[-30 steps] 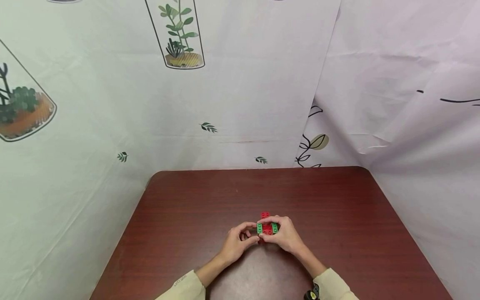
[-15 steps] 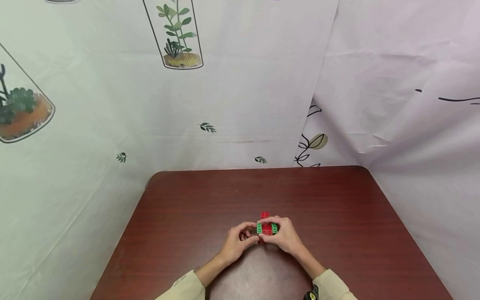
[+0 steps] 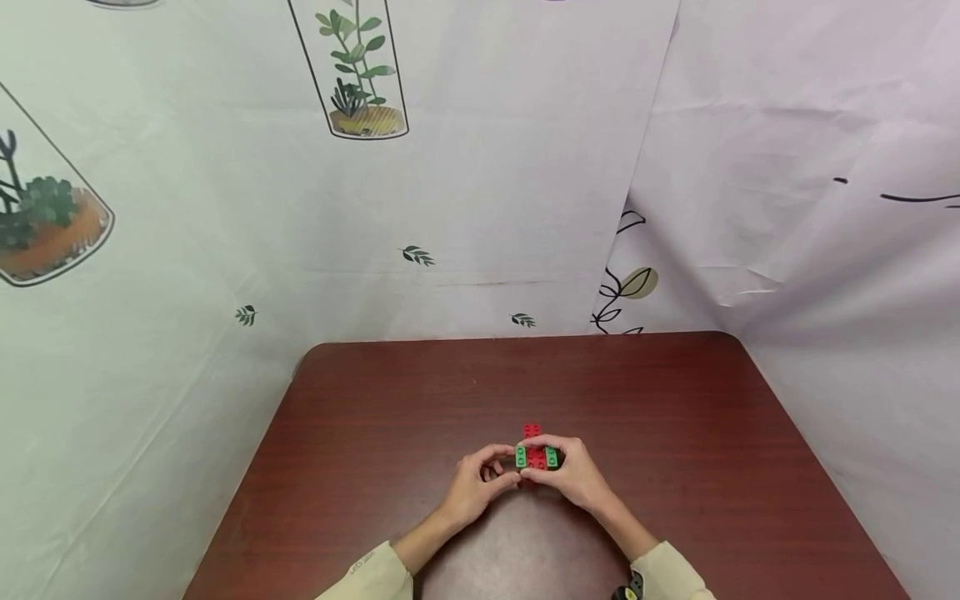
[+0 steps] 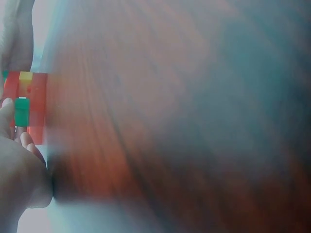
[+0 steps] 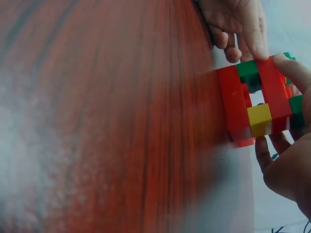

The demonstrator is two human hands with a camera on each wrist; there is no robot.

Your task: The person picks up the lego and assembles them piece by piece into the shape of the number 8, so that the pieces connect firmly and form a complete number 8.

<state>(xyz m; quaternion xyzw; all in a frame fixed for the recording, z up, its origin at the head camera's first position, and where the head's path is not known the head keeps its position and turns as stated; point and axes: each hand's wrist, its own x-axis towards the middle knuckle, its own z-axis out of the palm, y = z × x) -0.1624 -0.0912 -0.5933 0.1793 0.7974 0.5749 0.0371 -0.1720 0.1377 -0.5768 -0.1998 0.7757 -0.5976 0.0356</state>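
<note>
Between both hands stands a small build of toy building bricks [image 3: 536,459] on the table. Two green bricks sit on its top, one at the left end [image 3: 521,457] and one at the right [image 3: 552,457]; a red studded part [image 3: 532,429] sticks out behind. From the right wrist, a lower long red brick [image 5: 234,104] and an upper one [image 5: 274,94] show, with a yellow brick [image 5: 260,120] and a green one [image 5: 248,73] between. My right hand [image 3: 576,477] grips the upper part, thumb in front, fingers behind. My left hand [image 3: 471,487] pinches the left end with thumb and forefinger.
The dark red-brown wooden table [image 3: 390,400] has rounded far corners and a glossy patch near the front. Pale printed cloth [image 3: 480,208] hangs behind it and along both sides. A dark watch [image 3: 628,587] is at the right cuff.
</note>
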